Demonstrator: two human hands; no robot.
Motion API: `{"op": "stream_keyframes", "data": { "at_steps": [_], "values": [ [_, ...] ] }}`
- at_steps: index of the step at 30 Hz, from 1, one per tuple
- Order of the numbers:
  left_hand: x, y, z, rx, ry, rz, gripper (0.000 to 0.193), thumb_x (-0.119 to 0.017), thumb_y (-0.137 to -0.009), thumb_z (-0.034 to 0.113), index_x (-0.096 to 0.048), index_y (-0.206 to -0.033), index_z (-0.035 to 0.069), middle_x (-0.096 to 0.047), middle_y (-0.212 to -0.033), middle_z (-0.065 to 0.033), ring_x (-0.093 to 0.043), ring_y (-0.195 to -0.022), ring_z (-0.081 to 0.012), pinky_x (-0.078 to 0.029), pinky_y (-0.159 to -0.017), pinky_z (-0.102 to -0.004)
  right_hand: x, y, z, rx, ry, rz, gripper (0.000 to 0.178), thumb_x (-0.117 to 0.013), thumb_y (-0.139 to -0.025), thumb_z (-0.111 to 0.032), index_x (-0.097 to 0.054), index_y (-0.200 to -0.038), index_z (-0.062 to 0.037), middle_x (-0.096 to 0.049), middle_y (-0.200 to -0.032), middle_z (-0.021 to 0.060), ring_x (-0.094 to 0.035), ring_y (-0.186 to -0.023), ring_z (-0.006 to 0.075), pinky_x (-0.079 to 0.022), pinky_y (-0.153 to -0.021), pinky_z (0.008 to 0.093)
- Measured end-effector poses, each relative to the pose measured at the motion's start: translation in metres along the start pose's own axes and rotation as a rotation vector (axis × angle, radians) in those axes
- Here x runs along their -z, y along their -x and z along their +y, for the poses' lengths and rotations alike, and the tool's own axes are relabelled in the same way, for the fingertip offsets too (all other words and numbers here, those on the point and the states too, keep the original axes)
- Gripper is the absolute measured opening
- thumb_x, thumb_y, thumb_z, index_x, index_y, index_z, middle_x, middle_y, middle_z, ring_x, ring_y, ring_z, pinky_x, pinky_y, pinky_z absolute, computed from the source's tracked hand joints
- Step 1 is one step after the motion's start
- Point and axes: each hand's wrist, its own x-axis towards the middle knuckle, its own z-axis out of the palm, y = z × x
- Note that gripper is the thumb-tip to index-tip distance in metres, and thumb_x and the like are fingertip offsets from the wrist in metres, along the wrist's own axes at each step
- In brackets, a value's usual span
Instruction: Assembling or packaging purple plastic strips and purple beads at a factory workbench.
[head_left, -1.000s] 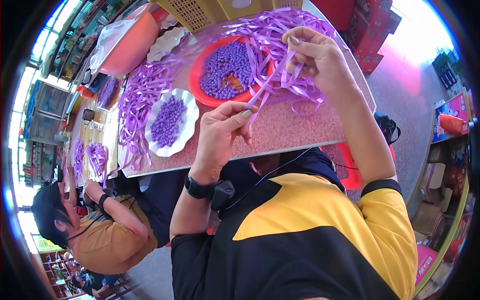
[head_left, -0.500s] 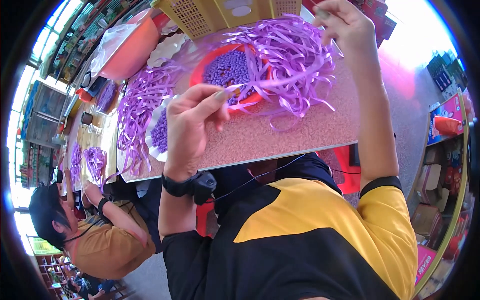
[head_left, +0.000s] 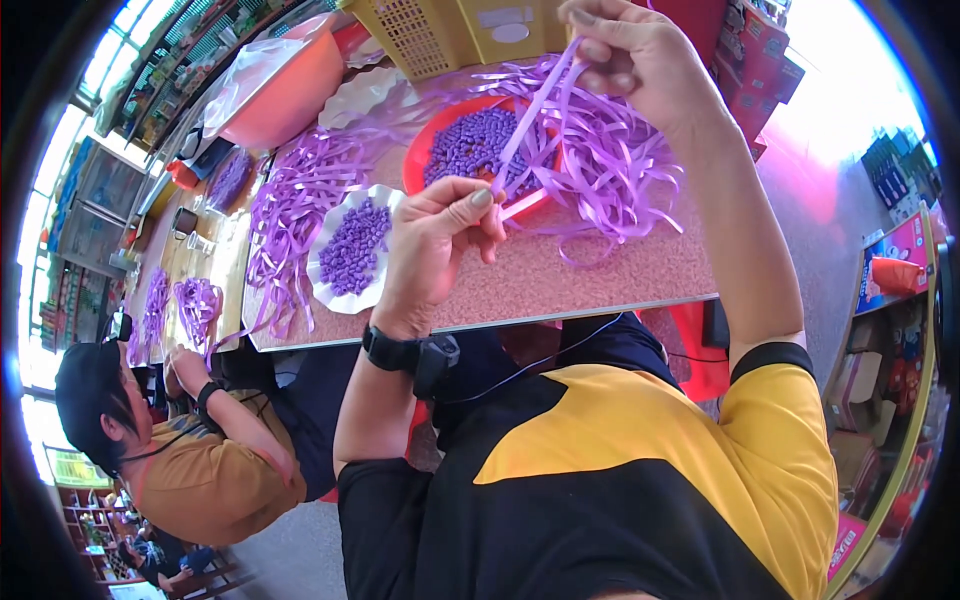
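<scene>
A purple ribbon point(head_left: 537, 112) is stretched at a slant between my two hands. My left hand point(head_left: 432, 235) pinches its lower end between thumb and fingers, in front of a red dish point(head_left: 415, 165) of small purple beads point(head_left: 468, 143). Higher up and to the right, my right hand point(head_left: 645, 62) grips the ribbon's other part, near the yellow basket. Beneath that hand lies a loose heap of purple ribbons point(head_left: 615, 165), partly over the red dish. Left of my left wrist sits a white scalloped dish point(head_left: 319, 262) with more purple beads point(head_left: 355, 248).
A second ribbon pile point(head_left: 290, 215) covers the table's left part. At the back stand a yellow basket point(head_left: 410, 35) and a pink basin point(head_left: 285, 95) with clear plastic in it. A co-worker point(head_left: 210, 470) sits at the left, hands at other ribbons. Shelves with boxes point(head_left: 865, 380) stand at the right.
My hands have come closer together: the right moved left, the left moved right and slightly down. The ribbon between them now runs more steeply. More of the white dish shows.
</scene>
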Motion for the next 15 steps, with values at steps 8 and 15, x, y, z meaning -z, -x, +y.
{"op": "stream_keyframes", "data": {
  "at_steps": [8, 15],
  "values": [
    [0.028, 0.015, -0.034, -0.036, 0.22, 0.031, 0.014, -0.064, -0.095, 0.011, -0.064, -0.094, -0.003, -0.049, -0.063, 0.0, -0.045, -0.054, -0.0091, -0.036, -0.047, -0.0236, 0.067, -0.028, 0.039, 0.043, -0.045, 0.18, 0.015, -0.065, -0.095, -0.017, -0.061, -0.103, -0.0048, -0.054, -0.066, -0.0008, -0.043, -0.049, 0.004, -0.034, -0.041, 0.0201],
    [0.021, 0.024, -0.027, -0.133, 0.103, 0.186, 0.014, -0.06, -0.097, 0.009, -0.063, -0.104, -0.003, -0.063, -0.078, -0.0097, -0.063, -0.067, -0.0178, -0.046, -0.051, -0.0252, 0.039, 0.005, 0.085, 0.105, 1.055, -0.201, 0.013, -0.062, -0.085, -0.009, -0.064, -0.096, -0.0026, -0.063, -0.079, 0.0072, -0.061, -0.068, 0.0146, -0.045, -0.056, 0.0261]
  ]
}}
